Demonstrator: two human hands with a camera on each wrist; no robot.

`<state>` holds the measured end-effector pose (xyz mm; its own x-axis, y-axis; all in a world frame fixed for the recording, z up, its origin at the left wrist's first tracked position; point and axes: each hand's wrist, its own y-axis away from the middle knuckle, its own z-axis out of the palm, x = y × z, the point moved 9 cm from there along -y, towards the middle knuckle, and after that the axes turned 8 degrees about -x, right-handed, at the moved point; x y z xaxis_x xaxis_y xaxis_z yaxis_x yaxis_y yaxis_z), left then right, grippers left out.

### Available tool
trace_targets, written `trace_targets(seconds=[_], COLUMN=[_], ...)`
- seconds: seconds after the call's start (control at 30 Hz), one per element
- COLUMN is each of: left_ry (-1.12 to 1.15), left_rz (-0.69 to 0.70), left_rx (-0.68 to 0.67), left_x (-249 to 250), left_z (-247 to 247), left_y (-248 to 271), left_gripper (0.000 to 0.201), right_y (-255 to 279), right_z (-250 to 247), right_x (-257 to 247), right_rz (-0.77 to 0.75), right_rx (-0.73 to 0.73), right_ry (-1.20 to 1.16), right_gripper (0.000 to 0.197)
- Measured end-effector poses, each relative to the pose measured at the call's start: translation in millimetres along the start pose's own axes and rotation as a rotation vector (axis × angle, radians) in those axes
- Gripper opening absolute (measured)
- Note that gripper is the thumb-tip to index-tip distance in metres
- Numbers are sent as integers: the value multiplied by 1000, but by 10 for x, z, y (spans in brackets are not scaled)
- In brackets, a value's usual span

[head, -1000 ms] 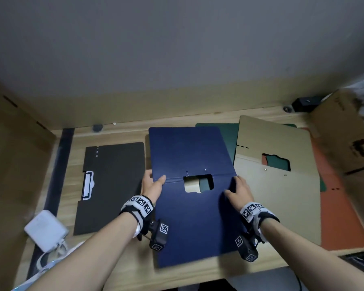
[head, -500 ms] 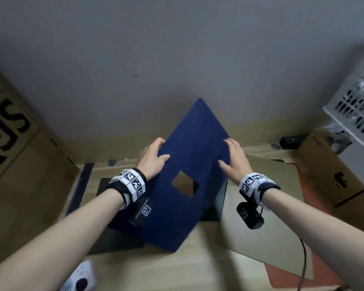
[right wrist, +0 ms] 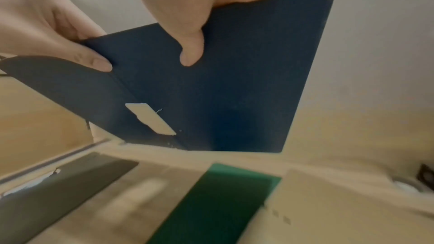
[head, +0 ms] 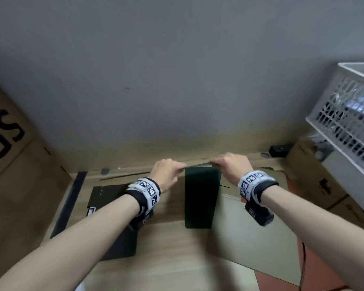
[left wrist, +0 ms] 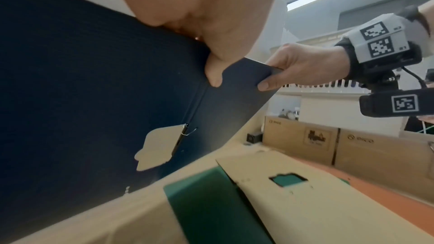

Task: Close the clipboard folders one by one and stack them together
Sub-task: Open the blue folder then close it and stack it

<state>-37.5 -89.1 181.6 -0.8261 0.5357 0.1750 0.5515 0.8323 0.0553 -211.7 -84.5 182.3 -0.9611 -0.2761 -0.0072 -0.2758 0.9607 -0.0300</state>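
Both hands hold the navy clipboard folder (head: pixel 198 164) in the air above the table; the head view sees it edge-on, as a thin line. My left hand (head: pixel 168 171) pinches its left side, thumb (left wrist: pixel 213 73) on the underside. My right hand (head: pixel 231 164) pinches the right side, thumb (right wrist: pixel 190 51) underneath. From below, the navy folder (right wrist: pixel 234 84) is partly folded along its spine, cutout showing. On the table lie a black folder (head: pixel 114 208), a green folder (head: pixel 200 200), a tan folder (head: pixel 250 232) and an orange one (head: pixel 282 282).
A white slotted crate (head: pixel 345 127) juts in at the upper right over cardboard boxes (head: pixel 315 183). A large cardboard panel (head: pixel 8 156) stands at the left. A small black device (head: pixel 280 150) sits by the back wall. Bare wooden tabletop (head: pixel 166 265) shows near me.
The navy folder left the table and rose from a steep tilt to edge-on at hand height. Both hands went up with it and now pinch its edge.
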Motion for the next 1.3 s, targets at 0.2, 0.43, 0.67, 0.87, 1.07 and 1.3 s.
trace_targets(seconds=[0.2,0.43,0.67,0.87,1.07,1.3], left_ry=[76,81,118,251,405,713], left_rz=[4,13,11,0,-426,-1024], left_rx=[-256,-429,-514,-554,-304,-158], left_x=[38,56,1,-213,-1423,-2537], left_z=[1129,2108,2828,2939,2610,2585], left_y=[261,678,1022,1092,1199,1737], left_gripper=[47,50,55,37,38,57], right_y=[500,979,1223,1176,831,774], right_z=[1178,2212,2807,2928,2860,3056], right_x=[-113,-378,-564,-557,-744,-980], right_rz=[8,37,78,145,104,184], right_rx=[-257,-476,-570,-576,-577,-677], right_ry=[-142,-191,-187,-297,-275,-160], right_gripper=[31,59,73,48,67,96])
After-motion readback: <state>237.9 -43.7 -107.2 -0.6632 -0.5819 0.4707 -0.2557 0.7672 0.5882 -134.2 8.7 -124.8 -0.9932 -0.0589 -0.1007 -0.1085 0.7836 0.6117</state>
